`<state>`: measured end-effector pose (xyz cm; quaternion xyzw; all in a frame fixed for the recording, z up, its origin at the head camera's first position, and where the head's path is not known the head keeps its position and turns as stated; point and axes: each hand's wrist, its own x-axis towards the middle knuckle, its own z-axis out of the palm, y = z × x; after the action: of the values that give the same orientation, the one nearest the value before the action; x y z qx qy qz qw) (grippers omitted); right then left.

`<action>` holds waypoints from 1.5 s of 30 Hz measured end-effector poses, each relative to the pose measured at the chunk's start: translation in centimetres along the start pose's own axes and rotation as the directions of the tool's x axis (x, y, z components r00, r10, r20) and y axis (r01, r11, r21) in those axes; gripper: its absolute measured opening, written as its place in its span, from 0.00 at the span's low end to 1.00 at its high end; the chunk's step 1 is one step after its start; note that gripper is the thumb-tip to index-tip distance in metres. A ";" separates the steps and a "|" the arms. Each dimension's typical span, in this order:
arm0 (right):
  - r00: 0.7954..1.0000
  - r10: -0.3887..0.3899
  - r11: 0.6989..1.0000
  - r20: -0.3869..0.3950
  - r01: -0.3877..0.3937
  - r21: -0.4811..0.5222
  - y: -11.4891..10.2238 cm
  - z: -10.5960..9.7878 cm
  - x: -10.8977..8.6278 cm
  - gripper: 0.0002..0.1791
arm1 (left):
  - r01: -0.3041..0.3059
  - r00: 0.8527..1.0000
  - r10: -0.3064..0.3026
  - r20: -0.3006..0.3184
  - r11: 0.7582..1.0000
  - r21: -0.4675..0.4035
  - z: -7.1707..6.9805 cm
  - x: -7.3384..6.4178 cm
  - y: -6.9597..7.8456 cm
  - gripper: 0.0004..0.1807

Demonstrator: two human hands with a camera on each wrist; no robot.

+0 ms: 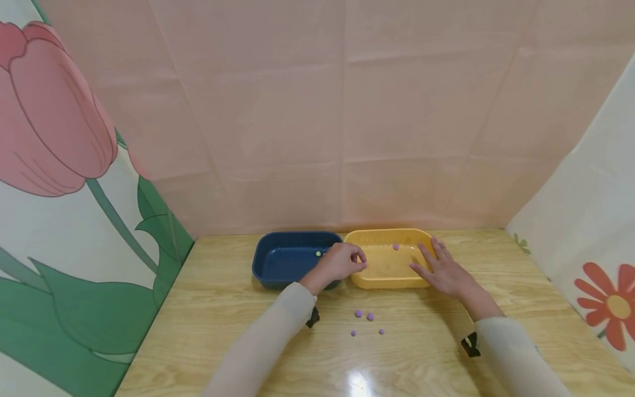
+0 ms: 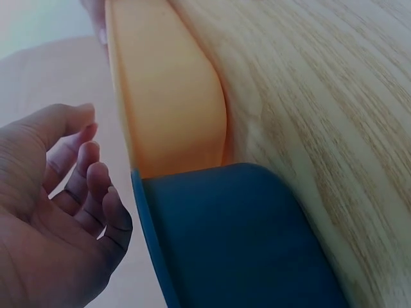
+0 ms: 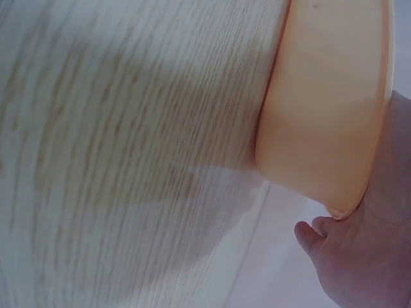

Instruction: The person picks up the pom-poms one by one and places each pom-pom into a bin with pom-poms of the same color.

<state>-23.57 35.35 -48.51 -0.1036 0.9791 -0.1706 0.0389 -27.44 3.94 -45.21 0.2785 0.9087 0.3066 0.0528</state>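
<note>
My left hand (image 1: 342,260) is over the place where the blue bin (image 1: 265,275) and yellow bin (image 1: 382,283) meet. Its thumb and index fingertips come close together, the other fingers loosely curled (image 2: 64,199); I cannot tell whether something small is pinched there. My right hand (image 1: 446,274) spreads its fingers over the yellow bin's right end, right at the rim in the right wrist view. A purple ball (image 1: 396,246) lies in the yellow bin, and a small yellow-green ball (image 1: 318,253) in the blue one.
Several small purple balls, among them one larger ball (image 1: 370,316), lie on the wooden table (image 1: 198,331) in front of the bins. A pink cloth wall (image 1: 278,138) rises behind the bins. Flower-printed panels (image 1: 54,110) flank the table.
</note>
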 end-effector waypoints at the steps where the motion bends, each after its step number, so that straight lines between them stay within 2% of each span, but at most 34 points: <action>1: 1.000 0.000 1.000 -0.002 0.000 -0.002 0.0 0.0 0.0 0.49 | 0.003 1.000 -0.003 0.002 1.000 -0.003 0.0 0.0 0.0 0.05; 13: 1.000 -0.009 1.000 -0.020 0.009 -0.001 -0.2 0.0 -0.1 0.44 | 0.037 0.999 -0.037 -0.007 0.999 -0.011 0.1 0.8 0.2 0.06; 21: 1.000 -0.003 1.000 -0.023 0.003 0.001 0.0 0.3 -0.1 0.44 | 0.085 0.996 -0.087 -0.037 0.995 -0.058 0.6 1.6 -0.1 0.05; 29: 1.000 -0.004 1.000 -0.024 0.004 0.004 -0.1 0.3 -0.2 0.44 | 0.100 0.994 -0.103 -0.043 0.992 -0.080 0.6 2.1 -0.1 0.05; 35: 1.000 -0.003 1.000 -0.020 0.003 0.008 -0.1 0.2 -0.2 0.45 | 0.095 0.995 -0.097 -0.023 0.992 -0.088 0.5 2.1 -0.2 0.11; 45: 1.000 -0.007 1.000 -0.027 0.007 0.004 -0.1 0.1 0.0 0.45 | 0.082 0.996 -0.083 -0.034 0.995 -0.048 -0.2 1.9 -0.5 0.22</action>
<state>-23.54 35.23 -48.56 -0.1046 0.9788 -0.1740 0.0254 -29.31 4.52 -45.17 0.2339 0.9127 0.3303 0.0556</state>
